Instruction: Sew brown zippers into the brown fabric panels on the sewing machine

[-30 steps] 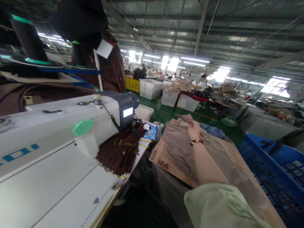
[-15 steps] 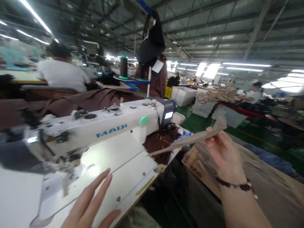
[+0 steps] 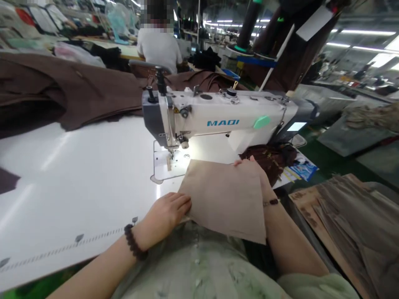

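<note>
We hold a smooth, four-sided beige cloth (image 3: 222, 197), left grip (image 3: 168, 212) closed on its nine-o'clock edge, right grip (image 3: 257, 165) likewise pinching at one o'clock.

The single view, worn on the head, looks forward and down from above the hands (image 3: 168, 211), close over the white surface (image 3: 93, 178), facing the sewing machine (image 3: 218, 110) and a co-worker's back (image 3: 158, 47) beyond
</note>
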The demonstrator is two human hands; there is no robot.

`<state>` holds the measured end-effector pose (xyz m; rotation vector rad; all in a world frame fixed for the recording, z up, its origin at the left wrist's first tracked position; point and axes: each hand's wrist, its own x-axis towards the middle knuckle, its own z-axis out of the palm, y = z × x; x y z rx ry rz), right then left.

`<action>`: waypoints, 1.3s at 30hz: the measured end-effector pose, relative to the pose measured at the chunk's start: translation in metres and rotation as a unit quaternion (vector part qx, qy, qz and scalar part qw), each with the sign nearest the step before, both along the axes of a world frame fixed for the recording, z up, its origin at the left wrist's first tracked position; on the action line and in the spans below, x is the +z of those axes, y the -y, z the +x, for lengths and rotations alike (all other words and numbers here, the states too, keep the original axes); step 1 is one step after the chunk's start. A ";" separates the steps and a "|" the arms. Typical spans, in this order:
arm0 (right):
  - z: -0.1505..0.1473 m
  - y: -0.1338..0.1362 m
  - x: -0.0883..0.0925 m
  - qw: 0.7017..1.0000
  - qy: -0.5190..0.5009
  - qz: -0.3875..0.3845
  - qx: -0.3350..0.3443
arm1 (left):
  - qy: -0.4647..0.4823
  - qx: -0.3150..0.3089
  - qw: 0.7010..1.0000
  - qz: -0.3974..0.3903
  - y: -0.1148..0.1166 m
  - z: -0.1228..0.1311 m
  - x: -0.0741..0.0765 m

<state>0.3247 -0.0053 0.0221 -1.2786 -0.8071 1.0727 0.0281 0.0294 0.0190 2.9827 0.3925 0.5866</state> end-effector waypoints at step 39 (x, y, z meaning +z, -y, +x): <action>-0.082 -0.018 0.028 0.666 0.714 0.032 0.216 | -0.106 0.140 0.982 0.062 -0.008 0.000 -0.027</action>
